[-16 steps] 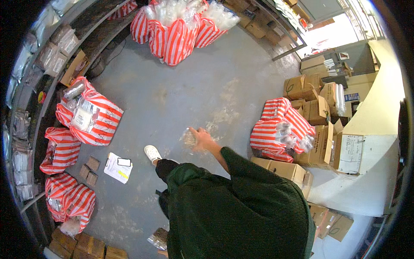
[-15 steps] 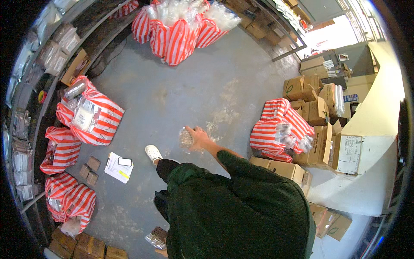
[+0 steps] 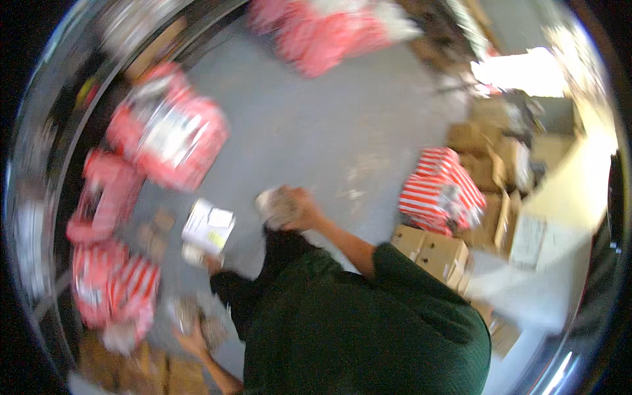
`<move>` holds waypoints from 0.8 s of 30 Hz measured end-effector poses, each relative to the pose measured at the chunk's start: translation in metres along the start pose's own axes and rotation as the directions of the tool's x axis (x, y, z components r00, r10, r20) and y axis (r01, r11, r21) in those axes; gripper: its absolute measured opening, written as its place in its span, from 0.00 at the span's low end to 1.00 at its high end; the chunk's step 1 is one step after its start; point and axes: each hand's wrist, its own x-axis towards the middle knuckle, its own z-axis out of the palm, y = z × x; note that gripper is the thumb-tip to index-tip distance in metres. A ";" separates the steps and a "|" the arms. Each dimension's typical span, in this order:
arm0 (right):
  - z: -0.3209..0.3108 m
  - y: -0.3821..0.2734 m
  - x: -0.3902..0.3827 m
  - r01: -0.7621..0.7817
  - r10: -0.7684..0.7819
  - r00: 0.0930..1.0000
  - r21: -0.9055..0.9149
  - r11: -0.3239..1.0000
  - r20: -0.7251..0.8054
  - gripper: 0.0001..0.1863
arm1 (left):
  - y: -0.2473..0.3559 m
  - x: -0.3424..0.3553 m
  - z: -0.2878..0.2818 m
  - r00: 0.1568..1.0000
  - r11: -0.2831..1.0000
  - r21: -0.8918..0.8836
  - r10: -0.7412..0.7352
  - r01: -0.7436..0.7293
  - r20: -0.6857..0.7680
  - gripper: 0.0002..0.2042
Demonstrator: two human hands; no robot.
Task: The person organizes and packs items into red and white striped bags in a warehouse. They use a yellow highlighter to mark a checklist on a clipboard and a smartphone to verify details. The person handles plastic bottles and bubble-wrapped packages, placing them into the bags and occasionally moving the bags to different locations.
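Note:
My right hand (image 3: 304,209) grips a brown packet in clear wrap (image 3: 281,207), held above the floor near one of my white clogs (image 3: 263,199). At lower left, my left hand (image 3: 192,342) is closed around a brown clear-wrapped packet (image 3: 187,311). Another brown packet (image 3: 214,332) shows right beside it; blur hides whether the hand grips that one too. Between my hands and the bags lies a clipboard with papers (image 3: 203,227), a phone (image 3: 221,217) on top. Several small brown packets (image 3: 155,237) lie left of it on the floor.
Red-and-white striped bags stand along the left (image 3: 174,141), at the far end (image 3: 322,39) and at the right (image 3: 438,187). Cardboard boxes (image 3: 438,257) are stacked on the right, with more brown boxes (image 3: 138,368) at lower left. Loaded shelving (image 3: 39,217) runs along the left edge.
The view has swung and blurred. My left hand has come out from beside my body with its packet, toward the lower-left bags. The right hand's packet has come nearer my clog.

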 end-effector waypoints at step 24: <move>0.493 -0.001 0.130 -0.346 0.395 0.896 -0.236 0.908 0.204 0.67 | -0.103 0.531 0.326 0.636 0.749 0.252 0.278 -0.612 0.720 0.42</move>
